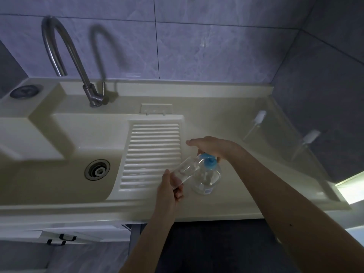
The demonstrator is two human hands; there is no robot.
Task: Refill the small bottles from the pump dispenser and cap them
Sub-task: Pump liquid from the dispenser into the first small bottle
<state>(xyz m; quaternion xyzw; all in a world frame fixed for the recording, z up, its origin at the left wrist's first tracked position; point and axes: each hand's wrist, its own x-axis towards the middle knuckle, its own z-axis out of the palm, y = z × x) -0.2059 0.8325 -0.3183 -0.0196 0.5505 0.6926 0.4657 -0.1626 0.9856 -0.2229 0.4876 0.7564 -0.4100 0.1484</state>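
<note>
Left hand [171, 187] gripping tilted small bottle [184, 170], mouth at pump nozzle. Right hand [211, 146] flat, fingers straight toward 9 o'clock, pressing blue pump [209, 161] of dispenser [206, 179].

This is a home laundry or utility corner: a cream moulded sink [59, 134] has a ribbed washboard slope [153, 154] built beside its drain [97, 169], with a tall gooseneck tap [65, 54] behind. Grey marbled wall tiles [216, 46] surround it, and a cabinet handle [61, 239] shows below.
</note>
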